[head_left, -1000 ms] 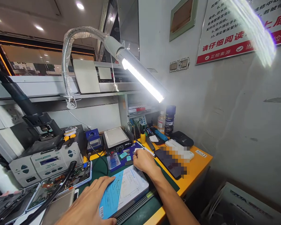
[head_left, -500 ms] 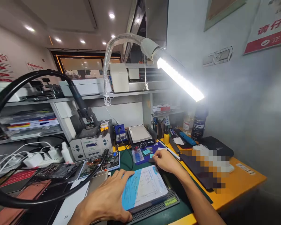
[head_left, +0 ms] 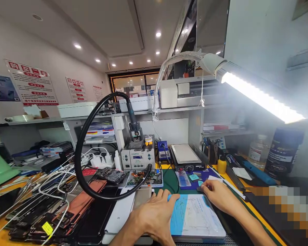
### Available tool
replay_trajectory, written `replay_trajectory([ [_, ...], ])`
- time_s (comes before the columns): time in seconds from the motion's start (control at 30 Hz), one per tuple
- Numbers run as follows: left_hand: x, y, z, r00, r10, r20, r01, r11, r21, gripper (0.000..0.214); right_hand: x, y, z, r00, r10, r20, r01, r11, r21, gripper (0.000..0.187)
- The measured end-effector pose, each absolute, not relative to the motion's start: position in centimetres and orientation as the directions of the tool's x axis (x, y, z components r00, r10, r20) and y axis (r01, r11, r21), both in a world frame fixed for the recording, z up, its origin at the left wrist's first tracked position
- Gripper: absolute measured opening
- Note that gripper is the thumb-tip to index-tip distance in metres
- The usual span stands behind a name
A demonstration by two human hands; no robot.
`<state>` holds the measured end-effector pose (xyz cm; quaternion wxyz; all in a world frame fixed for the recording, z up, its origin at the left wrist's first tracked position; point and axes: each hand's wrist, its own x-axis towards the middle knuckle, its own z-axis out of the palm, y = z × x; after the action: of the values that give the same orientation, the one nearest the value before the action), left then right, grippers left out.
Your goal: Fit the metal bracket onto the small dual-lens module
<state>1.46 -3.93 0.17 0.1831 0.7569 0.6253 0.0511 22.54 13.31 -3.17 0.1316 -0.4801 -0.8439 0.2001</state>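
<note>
My left hand (head_left: pixel 154 213) lies against the left end of a flat blue-and-white box (head_left: pixel 195 217), its fingers along the far edge and its thumb side at the near end. Behind the box's far right corner, my right hand (head_left: pixel 218 194) is closed in a pinch. A small dark piece shows at its fingertips, too small to name. Just past those fingers, small teal packets (head_left: pixel 194 177) lie on a purple sheet (head_left: pixel 207 173). Under the box is a dark ridged mat (head_left: pixel 231 240), mostly covered.
Left of the box are phones (head_left: pixel 119 215), a phone-parts pile (head_left: pixel 53 218) and white cables. A hot-air station (head_left: pixel 138 159) with a looping black hose (head_left: pixel 79 150) stands behind, beside a tray of circuit boards (head_left: pixel 145 178). A yellow bottle (head_left: pixel 221 164) stands right; a lit lamp (head_left: pixel 261 97) hangs above.
The view has swung left, so everything sits further right and more of the left bench shows. Both hands keep about the same places at the box.
</note>
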Motion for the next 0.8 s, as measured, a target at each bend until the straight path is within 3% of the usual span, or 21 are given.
replay_trajectory([
  [0.37, 1.0, -3.4, 0.0, 0.219, 0.972, -0.09, 0.913, -0.171, 0.371, 0.124, 22.4, 14.1, -3.9, -0.509, 0.86, 0.026, 0.784, 0.476, -0.397, 0.023],
  [0.8, 0.7, -2.6, -0.5, 0.238, 0.964, -0.121, 0.916, -0.181, 0.358, 0.127, 22.4, 13.9, -3.9, -0.536, 0.843, 0.04, 0.774, 0.51, -0.375, 0.026],
])
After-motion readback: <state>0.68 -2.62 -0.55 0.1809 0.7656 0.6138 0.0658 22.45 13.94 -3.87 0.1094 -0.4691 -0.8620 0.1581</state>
